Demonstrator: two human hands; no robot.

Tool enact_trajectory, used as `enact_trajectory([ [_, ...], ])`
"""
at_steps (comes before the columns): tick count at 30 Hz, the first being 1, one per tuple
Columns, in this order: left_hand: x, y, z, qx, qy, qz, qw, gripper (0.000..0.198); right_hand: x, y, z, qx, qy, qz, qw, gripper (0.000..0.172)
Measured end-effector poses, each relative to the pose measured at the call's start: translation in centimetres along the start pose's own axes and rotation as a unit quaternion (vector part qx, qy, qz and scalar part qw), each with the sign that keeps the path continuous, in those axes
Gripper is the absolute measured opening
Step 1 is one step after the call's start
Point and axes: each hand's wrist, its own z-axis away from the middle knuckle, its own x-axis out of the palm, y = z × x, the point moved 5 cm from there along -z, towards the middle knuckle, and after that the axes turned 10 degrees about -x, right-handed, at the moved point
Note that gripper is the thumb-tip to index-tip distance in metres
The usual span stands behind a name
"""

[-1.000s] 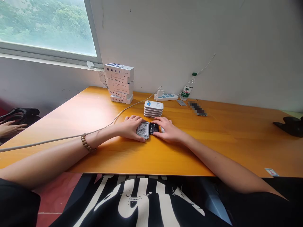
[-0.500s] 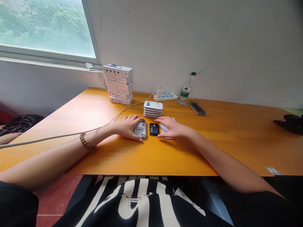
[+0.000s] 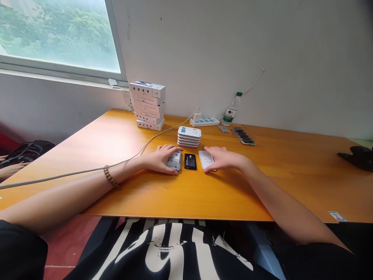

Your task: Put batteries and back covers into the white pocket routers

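Observation:
On the orange table (image 3: 186,194) three parts lie in a row. My left hand (image 3: 161,158) rests on the left one, an opened white device body (image 3: 174,161) with a label inside, fingers curled round its edge. A black battery (image 3: 190,161) lies free in the middle, touched by neither hand. My right hand (image 3: 223,158) lies over the right edge of a white back cover (image 3: 205,160), fingers bent round it. Just behind these parts stands a stack of white devices (image 3: 189,136).
A pile of white boxes (image 3: 147,104) stands at the back by the window. A power strip (image 3: 204,121), a green-capped bottle (image 3: 231,110) and a phone (image 3: 243,135) lie along the wall. A white cable (image 3: 87,170) crosses the table's left half. Another person's hand (image 3: 7,169) shows at far left.
The three parts have been spread apart: my right hand slid the white cover to the right, away from the battery. My left hand stays on the device body.

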Motion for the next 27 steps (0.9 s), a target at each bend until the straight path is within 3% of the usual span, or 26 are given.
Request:
enact_trajectory([
  [2,0.0,0.1,0.0,0.005,-0.001,0.008,1.0,0.092,-0.5,-0.2,0.0,0.0,0.052,-0.001,0.999,0.1],
  [4,-0.1,0.1,0.0,0.008,0.0,0.011,1.0,0.09,-1.5,-0.3,-0.1,-0.013,0.159,0.0,0.987,0.075],
  [6,0.0,0.0,0.0,0.012,0.001,0.014,1.0,0.091,-2.8,-0.3,-0.3,-0.039,0.276,0.006,0.96,0.053],
  [8,0.0,-0.1,0.0,0.019,0.006,0.018,1.0,0.094,-3.8,-0.2,-0.9,-0.076,0.338,0.016,0.938,0.043],
  [11,0.2,-0.1,0.0,0.027,0.02,0.022,0.999,0.095,-4.7,-0.1,-2.8,-0.139,0.301,0.012,0.943,0.05],
  [15,0.3,-0.1,-0.1,0.015,0.048,0.028,0.998,0.074,-5.6,0.0,-5.7,-0.154,0.212,-0.018,0.965,0.074],
  [19,0.0,0.0,-0.3,0.0,0.1,0.054,0.994,0.053,-6.3,-0.5,-7.9,-0.179,0.189,-0.038,0.965,0.063],
  [24,-1.1,-0.2,-0.3,0.02,0.198,0.088,0.976,0.042,-7.6,-1.0,-8.0,-0.193,0.24,-0.053,0.95,0.054],
  [27,-1.7,-0.1,0.0,0.064,0.278,0.121,0.951,0.057,-7.8,-2.2,-6.3,-0.196,0.301,-0.094,0.928,0.044],
])
